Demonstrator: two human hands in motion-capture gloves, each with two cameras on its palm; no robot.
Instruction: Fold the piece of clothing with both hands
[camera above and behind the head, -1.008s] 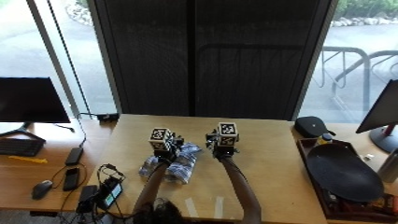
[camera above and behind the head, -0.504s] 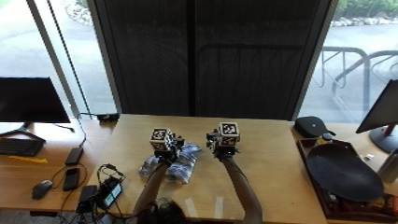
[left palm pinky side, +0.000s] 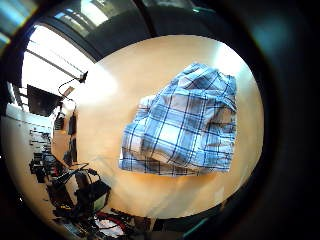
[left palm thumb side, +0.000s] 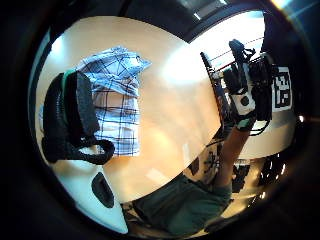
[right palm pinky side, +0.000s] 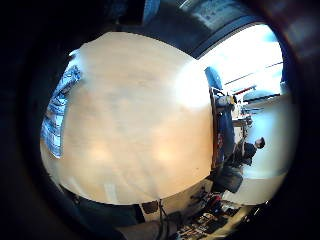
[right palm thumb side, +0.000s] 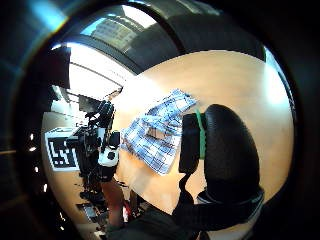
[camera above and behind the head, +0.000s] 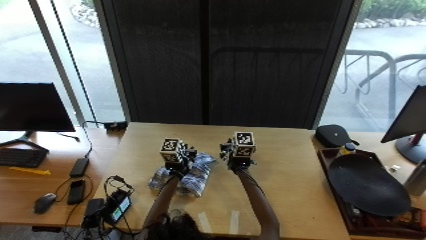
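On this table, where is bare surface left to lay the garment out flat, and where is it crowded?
Bare wood runs from the right hand to the dark tray at the table's right edge, and beyond both hands toward the window. The near-left corner is crowded with cables and a device, beside the plaid garment under the left hand.

No readable text, labels or numbers anywhere.

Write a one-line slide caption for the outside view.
Both gloved hands hover above a crumpled blue plaid garment on a wooden table.
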